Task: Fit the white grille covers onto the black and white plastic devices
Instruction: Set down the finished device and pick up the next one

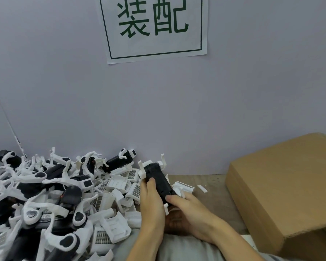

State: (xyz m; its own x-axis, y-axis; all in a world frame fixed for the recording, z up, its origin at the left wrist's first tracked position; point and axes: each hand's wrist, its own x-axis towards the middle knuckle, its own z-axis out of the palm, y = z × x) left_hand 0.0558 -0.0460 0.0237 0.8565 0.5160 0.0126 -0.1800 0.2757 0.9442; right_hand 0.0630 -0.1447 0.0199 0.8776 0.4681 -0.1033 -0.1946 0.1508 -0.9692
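Head view: both hands hold one black and white device just left of the big cardboard box, w/ the wall sign high above. Left hand has its fingers curled round the device's left side, thumb on top. Right hand grips the near end, thumb pressed on the black part. Can't tell if this one has its cover on yet. Further left of the box, a big pile of devices waits, and lots of loose white grille covers lie in and by the pile. So most of the job looks left to do, approx.
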